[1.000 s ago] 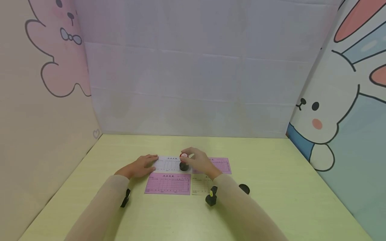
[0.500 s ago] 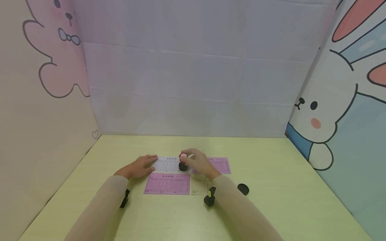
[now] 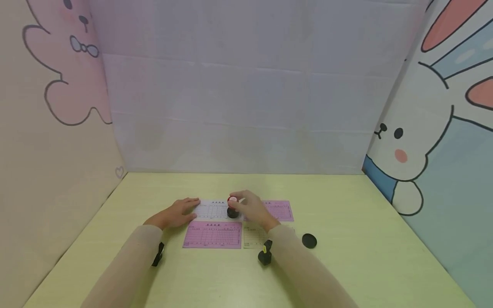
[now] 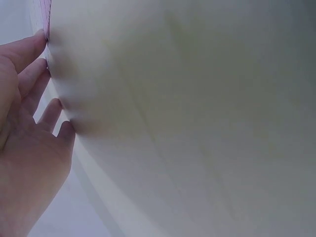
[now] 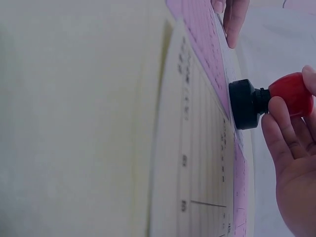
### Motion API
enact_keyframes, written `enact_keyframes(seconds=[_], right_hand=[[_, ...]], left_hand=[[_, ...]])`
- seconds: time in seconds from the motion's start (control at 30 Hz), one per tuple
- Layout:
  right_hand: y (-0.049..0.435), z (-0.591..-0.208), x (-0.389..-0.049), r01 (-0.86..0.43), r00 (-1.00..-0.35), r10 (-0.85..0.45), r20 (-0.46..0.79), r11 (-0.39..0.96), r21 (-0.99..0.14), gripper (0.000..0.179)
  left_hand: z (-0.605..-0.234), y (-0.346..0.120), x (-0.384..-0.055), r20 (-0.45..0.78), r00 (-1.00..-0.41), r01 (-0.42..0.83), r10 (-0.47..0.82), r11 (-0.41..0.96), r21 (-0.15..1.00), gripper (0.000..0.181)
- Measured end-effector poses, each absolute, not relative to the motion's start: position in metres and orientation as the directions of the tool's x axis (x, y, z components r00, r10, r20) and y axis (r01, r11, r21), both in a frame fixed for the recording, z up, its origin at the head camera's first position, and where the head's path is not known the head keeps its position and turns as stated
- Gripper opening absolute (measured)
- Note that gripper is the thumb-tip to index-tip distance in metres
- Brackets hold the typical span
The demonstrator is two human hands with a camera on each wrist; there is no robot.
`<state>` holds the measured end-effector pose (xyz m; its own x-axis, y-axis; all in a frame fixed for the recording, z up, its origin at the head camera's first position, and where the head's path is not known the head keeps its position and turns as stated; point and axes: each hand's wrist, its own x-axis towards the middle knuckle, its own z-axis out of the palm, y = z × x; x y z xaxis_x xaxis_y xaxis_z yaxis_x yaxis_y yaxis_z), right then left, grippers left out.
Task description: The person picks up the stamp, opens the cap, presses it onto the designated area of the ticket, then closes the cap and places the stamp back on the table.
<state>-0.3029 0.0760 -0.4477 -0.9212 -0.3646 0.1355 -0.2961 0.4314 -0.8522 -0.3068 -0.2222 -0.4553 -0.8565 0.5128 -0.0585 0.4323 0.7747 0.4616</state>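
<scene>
My right hand (image 3: pixel 252 209) pinches the red handle of a stamp (image 5: pixel 242 103). Its black round base stands upright on the right part of a white printed form (image 3: pixel 209 210); whether it presses hard cannot be told. At that form's left edge rests my left hand (image 3: pixel 178 213), fingers spread and fairly straight, the fingertips touching paper and table in the left wrist view. A pink form (image 3: pixel 212 235) lies just in front of the white one. To its right is a pale yellow form (image 3: pixel 253 237), partly covered by my right forearm.
Another pink form (image 3: pixel 281 210) lies behind my right wrist. A flat black disc (image 3: pixel 309 241) sits on the table (image 3: pixel 377 256) to the right of my forearm. Walls with cartoon animals stand at both sides, and a white sheet (image 3: pixel 246 107) hangs behind.
Both hands keep their places on the white form, and the stamp stays put. The head view shifts slightly, and my right forearm moves a little left, showing the whole black disc.
</scene>
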Motion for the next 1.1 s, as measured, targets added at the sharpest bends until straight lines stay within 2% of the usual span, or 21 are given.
enact_keyframes(seconds=[0.47, 1.1], right_hand=[[0.0679, -0.4482, -0.3012, -0.312, -0.927, -0.345, 0.145, 0.499, -0.808, 0.041], [0.0691, -0.4455, -0.3022, -0.310, -0.923, -0.364, 0.127, 0.504, -0.806, 0.043]], left_hand=[[-0.4582, -0.2231, -0.3071, -0.055, -0.855, 0.434, 0.516, 0.770, 0.467, 0.055], [-0.4558, -0.2231, -0.3065, -0.075, -0.864, 0.405, 0.499, 0.775, 0.485, 0.056]])
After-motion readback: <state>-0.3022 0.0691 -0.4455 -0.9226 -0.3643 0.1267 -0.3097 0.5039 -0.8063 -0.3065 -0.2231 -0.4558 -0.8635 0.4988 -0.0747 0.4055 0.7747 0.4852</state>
